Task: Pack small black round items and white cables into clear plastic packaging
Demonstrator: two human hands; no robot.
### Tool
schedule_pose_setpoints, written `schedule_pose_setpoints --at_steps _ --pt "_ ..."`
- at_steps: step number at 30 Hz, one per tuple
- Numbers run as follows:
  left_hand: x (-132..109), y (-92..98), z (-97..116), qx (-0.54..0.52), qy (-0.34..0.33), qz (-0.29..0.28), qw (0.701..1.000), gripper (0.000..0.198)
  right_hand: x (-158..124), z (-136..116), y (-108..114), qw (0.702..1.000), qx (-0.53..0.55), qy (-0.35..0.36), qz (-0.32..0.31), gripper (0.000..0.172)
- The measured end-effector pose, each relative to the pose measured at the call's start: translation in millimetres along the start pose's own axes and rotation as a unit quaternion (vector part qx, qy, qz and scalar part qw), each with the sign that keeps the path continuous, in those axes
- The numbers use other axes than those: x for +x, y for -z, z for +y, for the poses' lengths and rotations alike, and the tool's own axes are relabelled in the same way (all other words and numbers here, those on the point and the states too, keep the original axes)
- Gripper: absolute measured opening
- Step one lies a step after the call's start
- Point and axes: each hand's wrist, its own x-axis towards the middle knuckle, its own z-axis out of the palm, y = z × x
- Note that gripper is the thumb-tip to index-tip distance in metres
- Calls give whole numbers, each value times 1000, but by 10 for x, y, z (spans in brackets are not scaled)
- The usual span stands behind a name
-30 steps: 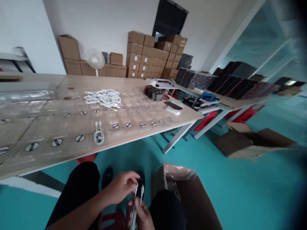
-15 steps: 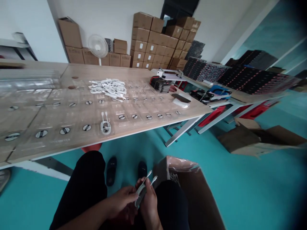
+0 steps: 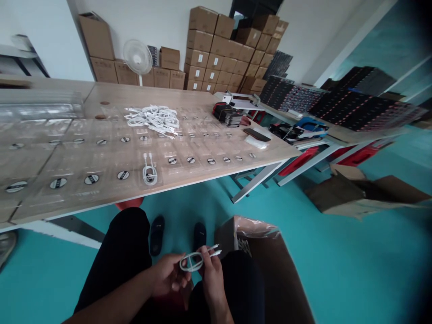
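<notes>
White charging cable [image 3: 191, 261] forms a small doubled loop at about 6 o'clock, held above the person's knees, with its two plug ends [image 3: 215, 250] pointing toward 3 o'clock. The left hand [image 3: 168, 274] is curled closed around the loop's left side, and the right hand [image 3: 212, 275] pinches its right side between thumb and fingers. A firm pinch where the strands cross, with both strands lying flat and the loop kept even, should stop the coil springing apart. At 12 o'clock, a long counter [image 3: 272, 154] carries rows of clear plastic bags [image 3: 189, 150] with round black-and-white stickers. One bag holds a coiled white cable [image 3: 150, 174], and a loose pile of white cables [image 3: 151, 118] lies farther along. An open cardboard box [image 3: 266, 274] with a plastic liner stands at 5 o'clock, just beside the right knee.
</notes>
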Motion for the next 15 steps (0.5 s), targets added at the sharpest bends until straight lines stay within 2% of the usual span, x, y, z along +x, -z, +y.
schedule_pose_setpoints --at_steps 1,3,4,6,8,10,12,13,14,15 --pt "-26 -6 5 39 -10 20 999 44 6 -6 4 999 -32 3 16 40" --pt "-106 -34 9 175 -90 66 978 41 26 -8 16 994 -90 10 64 45" --pt "-153 -50 11 259 -148 81 951 37 38 -5 24 990 -115 13 85 47" --pt "-240 -81 19 426 -242 88 867 28 62 11 45 982 -155 16 107 49" --pt "-292 -103 30 543 -273 77 790 23 80 36 69 977 -179 18 111 49" --pt "-300 -116 34 595 -268 76 754 17 89 60 87 976 -188 25 110 49" --pt "-274 -124 30 601 -265 78 750 15 89 72 95 979 -174 32 99 49" --pt "-255 -128 27 586 -266 75 762 17 86 71 94 983 -155 30 89 48" --pt "-233 -131 24 553 -267 67 786 21 81 64 89 989 -127 20 77 49" --pt "-209 -132 21 501 -262 58 823 28 75 53 81 994 -92 7 64 51"
